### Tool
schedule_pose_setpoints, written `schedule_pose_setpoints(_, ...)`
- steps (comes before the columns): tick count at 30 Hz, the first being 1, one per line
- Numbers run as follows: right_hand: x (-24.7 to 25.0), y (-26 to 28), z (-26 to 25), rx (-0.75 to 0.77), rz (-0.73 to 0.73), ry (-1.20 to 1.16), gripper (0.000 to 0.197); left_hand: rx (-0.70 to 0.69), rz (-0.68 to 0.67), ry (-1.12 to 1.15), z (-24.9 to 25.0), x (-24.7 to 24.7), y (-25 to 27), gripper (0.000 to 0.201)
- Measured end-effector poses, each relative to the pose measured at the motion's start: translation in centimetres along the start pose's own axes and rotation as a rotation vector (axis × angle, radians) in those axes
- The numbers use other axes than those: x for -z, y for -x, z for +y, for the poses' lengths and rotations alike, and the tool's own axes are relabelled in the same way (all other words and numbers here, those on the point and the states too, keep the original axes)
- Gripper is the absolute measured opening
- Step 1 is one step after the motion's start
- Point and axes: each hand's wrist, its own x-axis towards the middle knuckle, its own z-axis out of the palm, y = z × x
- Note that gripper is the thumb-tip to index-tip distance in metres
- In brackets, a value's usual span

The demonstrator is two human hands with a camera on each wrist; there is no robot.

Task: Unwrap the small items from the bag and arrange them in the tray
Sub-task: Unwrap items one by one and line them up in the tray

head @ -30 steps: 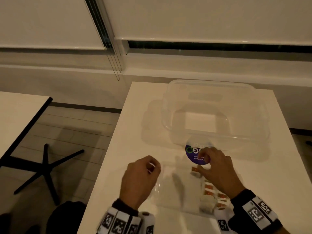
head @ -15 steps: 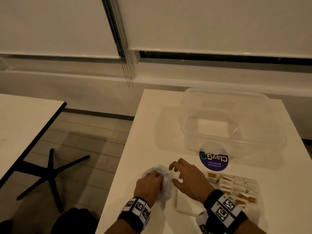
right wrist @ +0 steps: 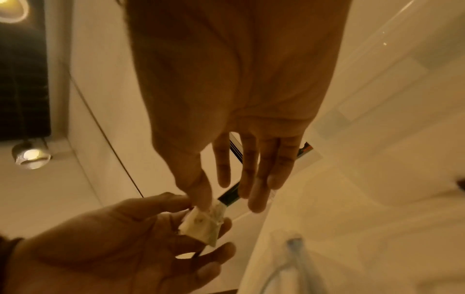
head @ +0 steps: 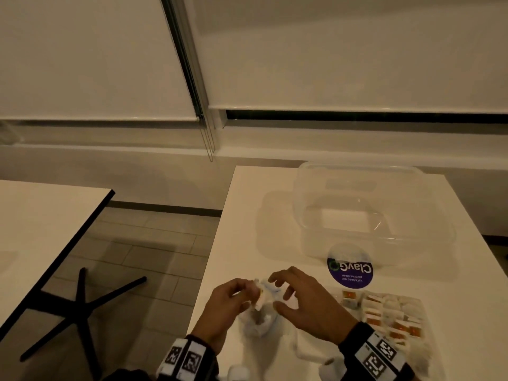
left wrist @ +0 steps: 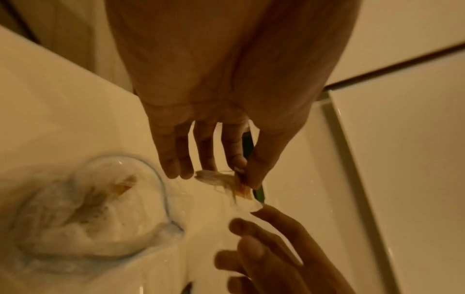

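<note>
The left hand (head: 228,303) pinches a small wrapped item (right wrist: 202,225) between thumb and forefinger, its other fingers (left wrist: 176,157) loosely extended above the desk (head: 275,215). The item is pale, with a crinkled clear wrapper and an orange-brown patch at the pinched end. The right hand (head: 305,301) is just beside it with nothing grasped: in the right wrist view its thumb tip touches the top of the item, while the remaining fingers (right wrist: 259,179) hang straight and spread.

Directly below both hands lies a clear plastic bag (head: 255,323), crumpled on the desk near its left edge; the left wrist view shows more pale wrapped pieces with brownish marks inside it, too blurred to count.

Right of the right hand sits a shallow clear tray (head: 308,350). Its right part holds rows of small white and orange items (head: 384,314) packed close together; the part nearest the wrist is bare.

Beyond the tray a round purple sticker (head: 349,272) reading "ClayGo", upside down, lies on the desk, just in front of a large transparent tub (head: 439,213), which looks empty.

To the left, across a strip of tiled floor (head: 154,251), stands a second white desk (head: 35,229) with a black star-shaped base (head: 79,312).
</note>
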Motion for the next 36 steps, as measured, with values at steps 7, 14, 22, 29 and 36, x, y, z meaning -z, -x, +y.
schedule_pose_setpoints(7,1.7,0.5,-3.1,0.010,0.227,-0.543,0.026,-0.185,0.062,0.285,3.3,-2.6,2.5,0.020)
schedule_pose_setpoints(14,4.8,2.4,-5.3,0.091,0.312,-0.483,0.020,-0.321,0.058,0.336,5.7,-4.2,5.1,0.044)
schedule_pose_setpoints(22,6.9,4.8,-7.0,0.168,0.431,-0.406,0.025,-0.493,0.056,-0.048,6.3,-4.9,6.9,0.013)
schedule_pose_setpoints(29,8.0,6.3,-8.1,0.227,0.496,-0.422,0.025,-0.493,-0.009,0.000,7.4,-6.1,8.5,0.018)
schedule_pose_setpoints(36,7.2,7.3,-8.3,0.166,0.514,-0.479,0.018,-0.601,0.067,0.146,8.5,-6.9,9.4,0.022)
